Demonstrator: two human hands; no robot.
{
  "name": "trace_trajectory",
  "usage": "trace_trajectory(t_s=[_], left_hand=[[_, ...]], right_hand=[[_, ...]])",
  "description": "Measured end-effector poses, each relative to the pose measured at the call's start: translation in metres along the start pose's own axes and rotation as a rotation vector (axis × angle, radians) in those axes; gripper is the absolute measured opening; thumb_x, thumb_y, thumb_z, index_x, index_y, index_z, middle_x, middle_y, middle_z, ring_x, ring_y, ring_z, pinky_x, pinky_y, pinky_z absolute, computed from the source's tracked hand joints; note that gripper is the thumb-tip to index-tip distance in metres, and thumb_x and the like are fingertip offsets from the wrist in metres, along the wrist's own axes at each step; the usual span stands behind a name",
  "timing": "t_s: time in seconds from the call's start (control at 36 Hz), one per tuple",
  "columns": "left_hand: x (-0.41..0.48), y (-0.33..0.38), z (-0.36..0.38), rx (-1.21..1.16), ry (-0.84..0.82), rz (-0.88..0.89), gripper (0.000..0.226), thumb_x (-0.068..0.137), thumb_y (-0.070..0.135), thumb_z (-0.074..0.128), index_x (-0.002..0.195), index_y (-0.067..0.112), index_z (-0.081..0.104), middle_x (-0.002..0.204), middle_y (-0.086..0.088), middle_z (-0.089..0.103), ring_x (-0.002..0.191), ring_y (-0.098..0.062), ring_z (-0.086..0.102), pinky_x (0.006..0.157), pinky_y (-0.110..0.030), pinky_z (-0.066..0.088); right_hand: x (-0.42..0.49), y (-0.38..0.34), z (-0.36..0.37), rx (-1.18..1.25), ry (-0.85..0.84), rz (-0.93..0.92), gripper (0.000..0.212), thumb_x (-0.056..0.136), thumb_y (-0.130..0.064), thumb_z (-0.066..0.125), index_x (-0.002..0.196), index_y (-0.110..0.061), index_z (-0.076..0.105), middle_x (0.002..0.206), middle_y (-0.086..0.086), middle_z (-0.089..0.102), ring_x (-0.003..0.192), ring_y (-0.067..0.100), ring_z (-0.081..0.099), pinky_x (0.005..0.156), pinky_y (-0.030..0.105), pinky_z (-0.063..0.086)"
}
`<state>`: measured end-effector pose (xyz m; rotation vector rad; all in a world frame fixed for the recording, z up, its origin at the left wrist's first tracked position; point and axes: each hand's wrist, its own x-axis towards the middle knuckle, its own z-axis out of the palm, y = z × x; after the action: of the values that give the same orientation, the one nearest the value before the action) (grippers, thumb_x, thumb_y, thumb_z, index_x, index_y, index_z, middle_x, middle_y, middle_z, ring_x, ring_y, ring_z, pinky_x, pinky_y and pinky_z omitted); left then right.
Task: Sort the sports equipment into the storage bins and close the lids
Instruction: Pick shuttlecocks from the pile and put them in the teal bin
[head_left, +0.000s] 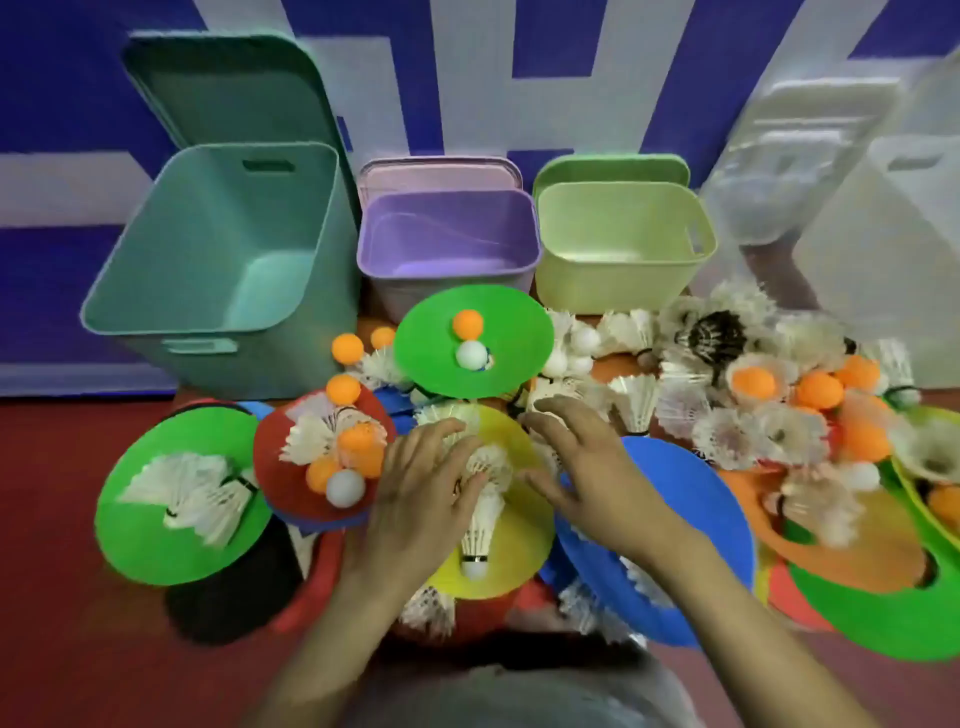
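Head view: three open bins are lined up along the wall, a teal bin (218, 249), a purple bin (447, 234) and a pale green bin (618, 234), each with a lid stood behind it. Nothing is seen inside them. Flat discs, shuttlecocks and balls are scattered over the red floor (52, 519) in front of the bins.

The left grip (421, 499) is laid on a yellow disc (524, 525), fingers bent over a white shuttlecock (488, 462); whether it is grasped cannot be told. The right grip (587, 467) is released, fingers stretched flat over shuttlecocks just beside the yellow disc, wrist above a blue disc (696, 499).

An orange ball (467, 323) and a white ball (471, 355) are seen touching on a green disc (514, 332) near the purple bin. A shuttlecock pile (727, 415) is heaped at right; the white bins (878, 234) there are blurred.
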<state>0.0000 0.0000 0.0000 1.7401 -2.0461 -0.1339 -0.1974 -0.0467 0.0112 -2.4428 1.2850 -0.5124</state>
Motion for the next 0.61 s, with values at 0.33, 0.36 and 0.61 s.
trace_trajectory(t_s=[0.33,0.36,0.61], left_hand=[[-0.005,-0.017,0.023,0.072,-0.066,-0.092,0.052,0.071,0.006,0.073,0.12,0.017,0.058,0.11,-0.003,0.057,0.106,-0.023,0.046,0.089,-0.03,0.039],[-0.003,-0.017,0.023,0.063,-0.056,-0.099,0.048,0.072,0.004,0.072,0.117,0.017,0.059,0.107,-0.003,0.058,0.104,-0.024,0.049,0.087,-0.031,0.042],[0.007,-0.018,0.013,-0.045,0.052,-0.167,0.033,0.073,-0.002,0.074,0.089,0.014,0.05,0.076,-0.004,0.061,0.064,-0.025,0.059,0.058,-0.022,0.032]], right_hand=[[0.008,-0.013,0.061,-0.296,-0.079,-0.068,0.043,0.078,-0.05,0.06,0.101,-0.015,0.065,0.119,0.01,0.058,0.126,0.031,0.036,0.101,0.055,0.038],[0.009,-0.012,0.066,-0.302,-0.07,-0.048,0.039,0.076,-0.047,0.065,0.097,-0.015,0.066,0.116,0.01,0.06,0.125,0.031,0.035,0.099,0.057,0.039],[0.017,-0.017,0.069,-0.19,0.011,0.003,0.036,0.088,-0.037,0.041,0.079,-0.013,0.066,0.105,0.006,0.064,0.116,0.032,0.053,0.097,0.051,0.04]])
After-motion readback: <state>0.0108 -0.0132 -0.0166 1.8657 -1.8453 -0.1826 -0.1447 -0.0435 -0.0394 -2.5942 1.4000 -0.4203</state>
